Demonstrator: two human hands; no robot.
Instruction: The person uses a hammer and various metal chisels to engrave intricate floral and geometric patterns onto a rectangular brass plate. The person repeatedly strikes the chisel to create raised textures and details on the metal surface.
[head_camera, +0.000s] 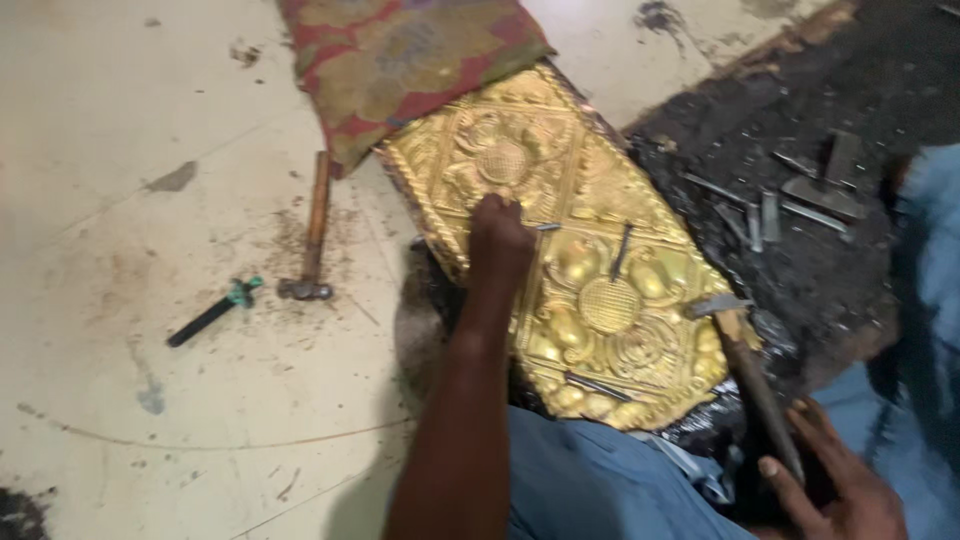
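Observation:
A gold embossed metal sheet (590, 190) with floral and round mesh patterns lies on a black pitch bed on the floor. My left hand (497, 243) rests fisted on the sheet's left part, gripping a thin metal punch (547, 228) whose tip sticks out to the right. My right hand (835, 480) at the lower right holds the wooden handle of a hammer (745, 360), its metal head lying at the sheet's right edge. Two loose punches (620, 250) lie on the sheet.
A patterned red cloth (400, 60) covers the sheet's far end. A second hammer (312, 235) and a black-and-green tool (212, 314) lie on the pale floor to the left. Several steel chisels (790, 200) rest on the black patch at right. My blue trousers (590, 480) are below.

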